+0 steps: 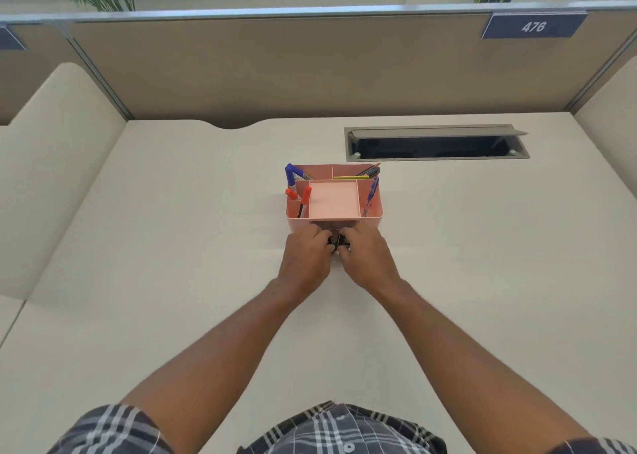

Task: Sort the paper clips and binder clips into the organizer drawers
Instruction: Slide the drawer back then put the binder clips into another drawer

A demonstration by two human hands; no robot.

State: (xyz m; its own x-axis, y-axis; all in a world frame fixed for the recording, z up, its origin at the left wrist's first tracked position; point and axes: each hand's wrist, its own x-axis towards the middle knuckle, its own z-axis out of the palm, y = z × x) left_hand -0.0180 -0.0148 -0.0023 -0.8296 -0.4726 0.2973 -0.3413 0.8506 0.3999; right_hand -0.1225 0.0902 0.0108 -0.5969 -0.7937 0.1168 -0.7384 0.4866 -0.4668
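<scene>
The big cream desk [172,246] fills the room in front of the person, with a tan wall panel [310,70] standing behind it and a blue sign [533,26] that reads 476 up on the panel. A long gray slot [436,143] is cut into the desk just behind the pink organizer [334,198] and off to its right. The organizer sits in the middle of the desk, with pens [296,191] sticking up in its side pockets and a flat pink tray on top. Just in front of the organizer, both hands meet. The left hand [305,257] and the right hand [367,257] have their fingers curled together around some small black binder clips [337,245], which lie on the desk right by the organizer's front, where a drawer looks pulled out a little. The paper clips are too hidden to make out.
</scene>
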